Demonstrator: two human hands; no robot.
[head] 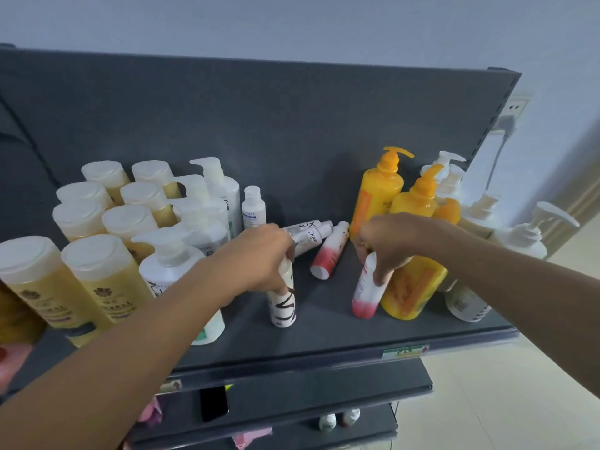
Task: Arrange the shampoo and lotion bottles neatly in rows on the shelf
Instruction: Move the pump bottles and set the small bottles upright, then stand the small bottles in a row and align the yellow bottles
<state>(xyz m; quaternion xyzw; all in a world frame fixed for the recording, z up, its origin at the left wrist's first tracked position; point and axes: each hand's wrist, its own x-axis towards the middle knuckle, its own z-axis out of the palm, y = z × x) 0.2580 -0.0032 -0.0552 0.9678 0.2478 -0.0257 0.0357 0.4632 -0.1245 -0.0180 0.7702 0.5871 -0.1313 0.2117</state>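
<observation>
Gripping one small bottle apiece, both hands work over the middle of the dark grey metal shelf (324, 329). The left hand (259, 254) is curled round the top of an upright white plastic bottle with dark brown lettering (283, 306). That bottle stands near the shelf's front edge, just right of the white pump bottles (181, 267). The right hand (389, 241) pinches the upper part of a slim white bottle fading to pink at its base (365, 293). This one stands slightly tilted, just beside the big orange-yellow pump bottle (412, 287) on its right (whether they touch I cannot tell).

Between the two hands and farther back, three small bottles lie on their sides. Two are white Dove bottles (306, 234) side by side, and a white-and-pink bottle (328, 256) lies just right of them. A small white bottle with a blue label (254, 206) stands upright on their far left, near the back panel (276, 125).

On the left, pale yellow bottles with flat white caps (97, 222) stand in rows. On the right, further orange-yellow pump bottles (378, 190) stand at the far side. Cream-white pump bottles (519, 241) stand beyond them at the shelf's right end.
</observation>
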